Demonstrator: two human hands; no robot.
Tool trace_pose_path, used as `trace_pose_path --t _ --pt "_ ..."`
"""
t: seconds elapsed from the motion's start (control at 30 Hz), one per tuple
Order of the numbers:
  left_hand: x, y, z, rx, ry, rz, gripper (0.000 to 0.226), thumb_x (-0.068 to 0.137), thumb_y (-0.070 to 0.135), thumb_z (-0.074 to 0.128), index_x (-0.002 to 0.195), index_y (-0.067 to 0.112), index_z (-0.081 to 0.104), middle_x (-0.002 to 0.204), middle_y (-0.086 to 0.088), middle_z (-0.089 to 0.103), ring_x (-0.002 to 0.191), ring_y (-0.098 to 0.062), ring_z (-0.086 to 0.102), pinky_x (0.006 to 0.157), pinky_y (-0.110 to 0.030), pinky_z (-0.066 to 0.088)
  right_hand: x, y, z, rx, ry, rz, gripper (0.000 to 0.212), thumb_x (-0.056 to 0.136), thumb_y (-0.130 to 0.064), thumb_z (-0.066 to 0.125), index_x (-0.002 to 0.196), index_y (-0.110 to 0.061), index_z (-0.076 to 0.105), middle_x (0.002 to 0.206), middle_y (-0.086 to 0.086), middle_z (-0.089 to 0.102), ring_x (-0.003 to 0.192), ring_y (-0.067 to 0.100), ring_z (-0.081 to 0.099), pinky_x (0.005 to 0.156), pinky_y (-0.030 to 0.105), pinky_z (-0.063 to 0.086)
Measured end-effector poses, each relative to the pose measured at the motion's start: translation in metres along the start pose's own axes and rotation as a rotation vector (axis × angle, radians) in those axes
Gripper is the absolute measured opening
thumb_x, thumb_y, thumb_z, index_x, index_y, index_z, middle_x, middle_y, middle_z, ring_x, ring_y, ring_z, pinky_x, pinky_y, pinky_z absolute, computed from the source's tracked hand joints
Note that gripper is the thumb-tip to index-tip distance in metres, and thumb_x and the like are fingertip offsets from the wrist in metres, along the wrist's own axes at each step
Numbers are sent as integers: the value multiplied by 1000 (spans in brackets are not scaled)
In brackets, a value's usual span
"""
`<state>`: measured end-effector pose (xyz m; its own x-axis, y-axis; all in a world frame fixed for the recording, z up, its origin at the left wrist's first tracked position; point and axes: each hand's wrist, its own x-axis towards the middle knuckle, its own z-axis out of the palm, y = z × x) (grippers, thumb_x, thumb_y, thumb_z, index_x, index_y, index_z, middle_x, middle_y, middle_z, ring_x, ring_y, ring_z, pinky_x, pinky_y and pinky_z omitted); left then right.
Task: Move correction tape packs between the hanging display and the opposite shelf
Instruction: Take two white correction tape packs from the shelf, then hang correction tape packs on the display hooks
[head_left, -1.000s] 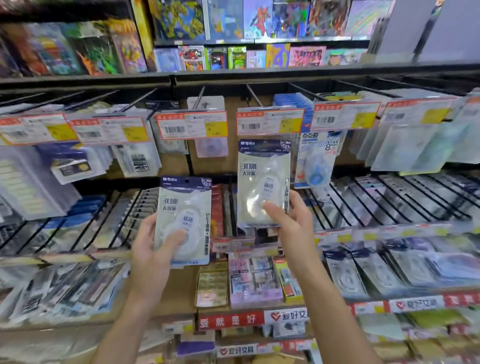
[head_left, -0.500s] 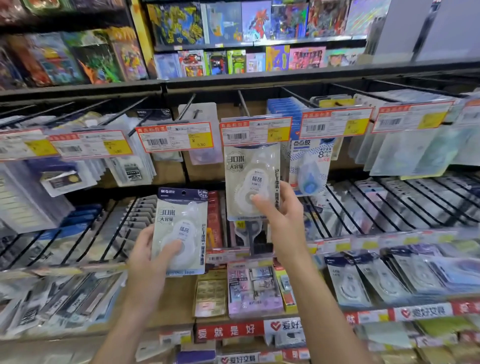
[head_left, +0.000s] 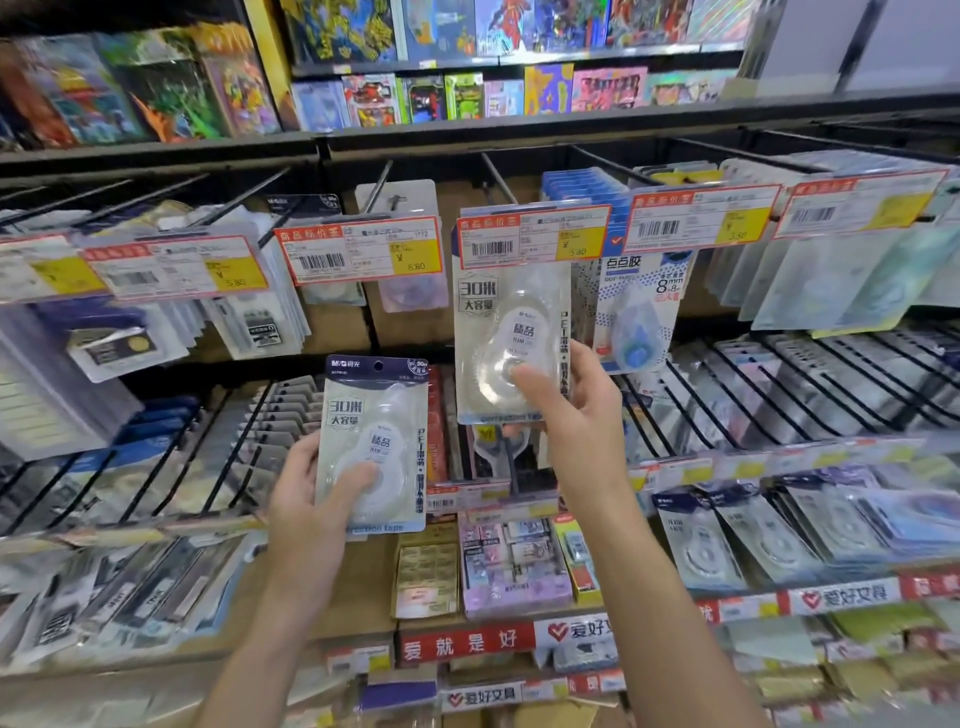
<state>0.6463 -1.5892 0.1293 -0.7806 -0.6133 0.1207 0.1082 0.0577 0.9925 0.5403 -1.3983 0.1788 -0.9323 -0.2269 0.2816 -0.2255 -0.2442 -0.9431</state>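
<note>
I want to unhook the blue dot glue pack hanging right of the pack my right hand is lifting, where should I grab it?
Judging by its pose, pinch the dot glue pack at its lower edge, coming from the front and below. It hangs flat and upright, its top hidden behind the price tag, and the right hand and its correction tape pack crowd its left side.

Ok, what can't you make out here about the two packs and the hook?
Head view only:
- Right pack: its top and hang hole sit behind the price tag, so on the hook or not is unclear.
- Left pack: the bottom print is blurred, the left hand covers its edge.
- The opposite shelf is out of frame.
</note>
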Motion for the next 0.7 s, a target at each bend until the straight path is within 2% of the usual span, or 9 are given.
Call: trace_pose_path --t 0.1,0.2,0.23,0.33,0.4,0.5,0.6,0.7 --pt "-1 -1 1 -3 -12 0 39 72 26 71 109 33 61 102 6 76 93 -18 74 70 -36 58 -5 2 -2 -11 7 9 28 95 -20 68 122 -15 62 109 1 74 91 19 72 66 27 58" --pt "-1 0 2 -10 -16 -1 35 82 15 75 108 33 60 97 9 76 90 -16 74 64 -28 58 -9 2 -5 -30 14 16 28 95 -24 68 122 -21 64 112 -1 74 103 19 71 85 41 59" --pt "-1 1 2 -17 -20 -2 35 82 15 75 108 32 59 96 10 76 89 -15 74 62 -26 58 -10 2 -7 -33 16 20 28 95 -24 69 123 -22 64 113 -1 74 104 19 71 87 43 59" --pt "0 2 4 -21 -25 1 40 75 25 71 113 30 60 102 7 75 93 -16 74 65 -28 59 -12 0 -9 -42 6 25 27 96 -23 68 123 -23 65 113 -2 74 105 19 71 85 43 59" --pt "1 1 5 -32 -25 -3 39 82 18 74 117 27 60 105 4 75 97 -19 74 71 -34 59 -12 -2 -10 -53 3 9 26 96 -21 67 122 -22 65 112 -3 75 102 15 71 79 32 60" --pt "3 0 8 -43 -36 -13 35 93 4 64 120 26 59 106 3 76 98 -21 74 77 -41 58 -9 -2 -11 -31 -5 -3 25 96 -16 66 121 -16 64 109 -1 75 94 13 73 65 20 56" --pt "3 0 10 -38 -33 -14 35 94 3 62 119 27 59 105 4 76 97 -19 74 77 -39 58 -3 4 -8 -36 13 12 25 95 -18 67 120 -16 64 108 0 75 90 17 73 64 25 58" --pt "2 -2 9 -31 -26 -16 35 93 2 62 119 27 59 104 4 76 96 -19 74 76 -37 59 9 15 -2 -20 52 32 21 93 -25 71 113 -26 64 106 -6 75 94 18 73 77 43 61"
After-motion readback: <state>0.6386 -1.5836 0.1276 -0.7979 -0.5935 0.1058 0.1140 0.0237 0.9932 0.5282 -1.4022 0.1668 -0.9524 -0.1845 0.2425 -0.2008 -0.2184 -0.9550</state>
